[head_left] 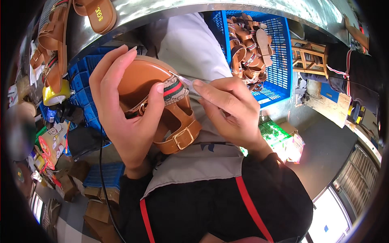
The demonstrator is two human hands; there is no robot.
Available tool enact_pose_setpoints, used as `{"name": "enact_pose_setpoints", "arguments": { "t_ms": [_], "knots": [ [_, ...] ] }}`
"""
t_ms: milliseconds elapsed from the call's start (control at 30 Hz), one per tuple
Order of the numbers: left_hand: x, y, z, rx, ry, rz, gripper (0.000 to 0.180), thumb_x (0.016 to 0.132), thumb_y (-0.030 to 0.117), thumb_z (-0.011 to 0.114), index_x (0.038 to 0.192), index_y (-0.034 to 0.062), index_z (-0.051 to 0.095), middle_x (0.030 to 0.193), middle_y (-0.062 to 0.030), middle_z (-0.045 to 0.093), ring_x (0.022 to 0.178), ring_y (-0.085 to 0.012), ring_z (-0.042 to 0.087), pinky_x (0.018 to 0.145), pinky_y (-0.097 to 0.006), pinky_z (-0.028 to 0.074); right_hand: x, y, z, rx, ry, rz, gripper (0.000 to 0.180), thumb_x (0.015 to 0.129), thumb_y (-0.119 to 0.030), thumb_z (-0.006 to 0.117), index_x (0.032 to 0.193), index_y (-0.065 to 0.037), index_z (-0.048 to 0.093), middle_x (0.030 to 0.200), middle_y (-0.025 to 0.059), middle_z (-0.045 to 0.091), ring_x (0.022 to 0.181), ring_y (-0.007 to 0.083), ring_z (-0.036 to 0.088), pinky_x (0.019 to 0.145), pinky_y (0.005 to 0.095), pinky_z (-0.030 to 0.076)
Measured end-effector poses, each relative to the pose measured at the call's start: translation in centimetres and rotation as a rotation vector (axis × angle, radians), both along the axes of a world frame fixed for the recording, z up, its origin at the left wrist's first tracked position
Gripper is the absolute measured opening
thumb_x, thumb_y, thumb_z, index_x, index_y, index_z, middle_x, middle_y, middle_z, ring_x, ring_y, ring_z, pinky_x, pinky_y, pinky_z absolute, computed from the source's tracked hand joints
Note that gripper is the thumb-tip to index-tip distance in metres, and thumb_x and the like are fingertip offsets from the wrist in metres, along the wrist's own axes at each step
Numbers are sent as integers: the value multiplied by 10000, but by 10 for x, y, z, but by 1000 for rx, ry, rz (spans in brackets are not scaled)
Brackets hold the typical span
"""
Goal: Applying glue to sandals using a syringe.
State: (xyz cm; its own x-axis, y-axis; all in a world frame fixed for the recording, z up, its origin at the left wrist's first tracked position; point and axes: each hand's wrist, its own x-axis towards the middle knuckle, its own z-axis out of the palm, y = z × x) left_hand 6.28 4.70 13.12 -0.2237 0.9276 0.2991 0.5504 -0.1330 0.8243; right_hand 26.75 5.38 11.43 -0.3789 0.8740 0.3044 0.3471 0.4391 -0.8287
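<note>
The left hand point(125, 105) grasps a tan sandal point(175, 113), thumb pressed on its striped band point(175, 90) and fingers curled round the sole edge, while the right hand point(233, 105) pinches a slender, pale tool point(185, 81), its tip at the sole's rim beside the band; contact cannot be told. The sandal is held above the person's lap, tilted, its long axis running away from the body and slightly leftward; the rounded toe points away, the buckled strap point(184, 138) toward the torso. At upper right, a blue plastic basket point(279, 42) with lattice walls contains a heap of similar sandals point(264, 45), some soles uppermost. Blue crates point(81, 83) stand at left, their contents unclear. The insole is smooth and brown; the band is patterned, with green and red stripes; the buckle is a gold-coloured, rounded rectangle. Further sandals point(101, 18) rest on a shiny metal bench point(227, 5).
</note>
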Motion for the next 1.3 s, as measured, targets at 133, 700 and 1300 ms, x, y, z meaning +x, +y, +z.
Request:
{"name": "enact_pose_setpoints", "arguments": {
  "t_ms": [133,700,1300],
  "knots": [
    [-5,0,2,10,92,-72,503,778,16,716,1265,1,591,1327,-160,544,1220,-261,539,1052,-360,414,-1,2,3,79,-43,-13,468,713,182,729,1137,-14,709,921,100,632,746,194,619,614,280,481],
    [-8,5,-3,48,51,-116,519,745,12,732,1247,-1,603,1293,-164,555,1180,-269,550,1022,-357,430,-3,3,13,20,-95,-99,476,706,184,706,1112,-62,747,798,57,576,622,162,551,534,272,449],
    [-8,0,-11,6,-88,-154,682,769,-51,702,1381,-37,400,1465,-212,450,1194,-213,566,989,-328,497,6,14,57,-45,-376,-32,453,720,187,662,1103,-39,751,809,68,593,680,161,586,611,270,471]
  ]
}}
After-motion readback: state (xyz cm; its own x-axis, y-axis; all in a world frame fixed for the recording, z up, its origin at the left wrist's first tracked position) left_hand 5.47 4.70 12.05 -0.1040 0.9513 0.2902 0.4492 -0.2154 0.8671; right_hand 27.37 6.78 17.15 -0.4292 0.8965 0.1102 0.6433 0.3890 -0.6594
